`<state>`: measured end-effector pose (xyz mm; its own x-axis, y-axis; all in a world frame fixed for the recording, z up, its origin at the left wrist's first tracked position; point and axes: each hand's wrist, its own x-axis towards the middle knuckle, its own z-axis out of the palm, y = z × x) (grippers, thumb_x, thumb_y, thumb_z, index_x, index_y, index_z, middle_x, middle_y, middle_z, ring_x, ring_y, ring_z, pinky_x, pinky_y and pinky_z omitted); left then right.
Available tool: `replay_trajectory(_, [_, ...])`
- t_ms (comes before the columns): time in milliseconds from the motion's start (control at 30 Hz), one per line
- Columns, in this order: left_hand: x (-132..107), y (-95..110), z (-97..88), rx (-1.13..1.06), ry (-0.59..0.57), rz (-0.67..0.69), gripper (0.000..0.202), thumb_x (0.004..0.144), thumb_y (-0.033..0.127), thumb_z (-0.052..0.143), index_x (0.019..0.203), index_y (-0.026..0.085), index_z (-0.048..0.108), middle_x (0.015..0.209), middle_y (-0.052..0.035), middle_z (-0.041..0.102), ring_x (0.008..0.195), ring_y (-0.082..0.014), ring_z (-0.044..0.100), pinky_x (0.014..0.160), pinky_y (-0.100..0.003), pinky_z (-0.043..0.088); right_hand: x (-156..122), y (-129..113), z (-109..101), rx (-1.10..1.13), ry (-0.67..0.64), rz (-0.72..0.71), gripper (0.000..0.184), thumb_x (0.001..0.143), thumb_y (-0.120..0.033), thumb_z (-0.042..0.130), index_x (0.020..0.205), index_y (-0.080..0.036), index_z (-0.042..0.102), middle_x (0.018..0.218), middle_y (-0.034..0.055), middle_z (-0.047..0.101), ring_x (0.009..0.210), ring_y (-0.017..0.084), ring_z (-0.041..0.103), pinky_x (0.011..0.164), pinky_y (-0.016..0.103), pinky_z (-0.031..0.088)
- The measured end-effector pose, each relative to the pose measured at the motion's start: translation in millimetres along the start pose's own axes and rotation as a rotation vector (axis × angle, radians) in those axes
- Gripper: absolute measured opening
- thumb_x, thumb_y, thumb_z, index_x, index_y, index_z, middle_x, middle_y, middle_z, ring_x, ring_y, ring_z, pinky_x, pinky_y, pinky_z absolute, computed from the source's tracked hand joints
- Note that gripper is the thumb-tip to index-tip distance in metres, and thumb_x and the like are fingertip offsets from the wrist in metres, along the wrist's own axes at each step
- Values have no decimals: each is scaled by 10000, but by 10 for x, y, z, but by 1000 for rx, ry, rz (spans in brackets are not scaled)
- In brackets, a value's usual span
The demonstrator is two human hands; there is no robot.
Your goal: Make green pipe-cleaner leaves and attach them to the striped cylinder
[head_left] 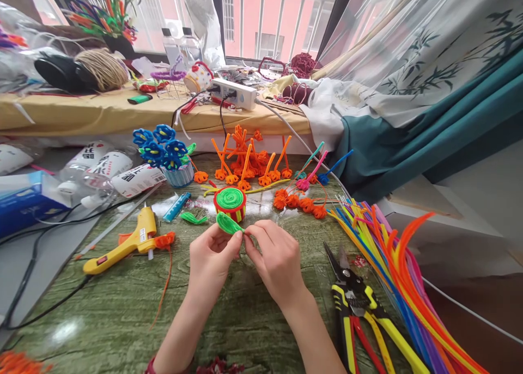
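Note:
Between my hands is a green pipe-cleaner leaf [227,223], its rounded end pointing up and left. My left hand [214,251] pinches the leaf's lower side with thumb and forefinger. At the narrow tip, my right hand [273,257] closes its fingers on the same leaf. Just behind them stands a small round pot [229,198] with a green coiled top and a red and yellow striped side. A second green leaf [194,218] lies to the left of it, below a blue strip [177,206].
A yellow glue gun [122,248] lies left with its cable. Pliers [355,297] and a bundle of colourful pipe cleaners [392,265] are on the right. Orange pipe-cleaner flowers [249,158] and a pot of blue flowers [177,175] stand behind. Plastic bottles [110,167] lie at left.

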<state>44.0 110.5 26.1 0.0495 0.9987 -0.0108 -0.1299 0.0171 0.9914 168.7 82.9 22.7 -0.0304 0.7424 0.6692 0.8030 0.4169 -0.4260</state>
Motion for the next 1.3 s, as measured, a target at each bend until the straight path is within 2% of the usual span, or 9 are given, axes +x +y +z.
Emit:
replay_trajectory(133, [-3, -41, -8, 32, 9, 47, 121, 710, 236, 764, 804, 172, 723, 735, -2, 737, 637, -148, 630, 617, -242, 526, -12, -24, 14, -40, 22, -20, 199, 993, -158, 493, 843, -175, 624, 800, 89, 682, 707, 211, 630, 633, 316, 447])
replay_trajectory(233, [-9, -61, -9, 54, 22, 82, 112, 711, 207, 760, 815, 179, 728, 760, -3, 750, 707, -168, 664, 701, -263, 550, -16, -39, 27, -42, 27, -6, 200, 991, -161, 494, 842, -171, 626, 789, 89, 678, 690, 210, 617, 621, 321, 434])
replay_trajectory(500, [-26, -30, 5, 35, 66, 127, 132, 703, 194, 765, 832, 192, 738, 808, -4, 765, 750, -177, 681, 736, -270, 557, -23, -103, 37, 131, 40, 174, 131, 966, -198, 531, 884, -196, 633, 808, 32, 643, 654, 154, 602, 608, 270, 455])
replay_trajectory(567, [-21, -24, 3, 10, 75, 120, 132, 695, 200, 773, 821, 189, 737, 790, -2, 760, 723, -164, 670, 710, -256, 552, -20, -97, 26, 182, 31, 214, 87, 951, -196, 562, 896, -203, 630, 831, 21, 644, 665, 147, 604, 619, 260, 465])
replay_trajectory(767, [15, -50, -11, -64, 86, 78, 100, 711, 239, 774, 741, 169, 709, 594, 45, 634, 505, -85, 491, 456, -179, 420, -16, 3, 5, 220, -30, 230, 55, 933, -182, 631, 897, -207, 664, 875, 38, 687, 769, 187, 629, 692, 287, 465])
replay_trajectory(867, [30, -62, -18, -86, 82, 56, 118, 712, 244, 773, 692, 168, 685, 545, 60, 585, 484, -80, 458, 440, -178, 394, -25, 44, 5, 219, -34, 220, 85, 939, -160, 627, 877, -199, 671, 862, 45, 702, 799, 204, 637, 736, 307, 467])
replay_trajectory(1033, [29, -61, -20, -94, 59, 31, 146, 715, 241, 772, 652, 168, 661, 503, 68, 561, 462, -75, 454, 442, -178, 390, -28, 64, -4, 225, -11, 245, 94, 926, -137, 640, 865, -203, 669, 848, 37, 702, 782, 201, 622, 722, 310, 473])
replay_trajectory(1200, [11, -45, 0, -76, 64, 48, 133, 718, 250, 769, 690, 169, 667, 529, 69, 573, 473, -71, 460, 429, -161, 400, 6, 38, -27, 247, 11, 262, 99, 871, -125, 715, 932, -189, 671, 890, 38, 698, 822, 196, 629, 716, 290, 487])
replay_trajectory(1300, [5, -43, 11, -49, 52, 66, 123, 719, 249, 770, 717, 167, 678, 556, 64, 589, 489, -71, 470, 433, -153, 412, 17, 17, -38, 238, 16, 216, 53, 902, -145, 680, 937, -186, 679, 905, 43, 696, 840, 194, 628, 748, 295, 491])
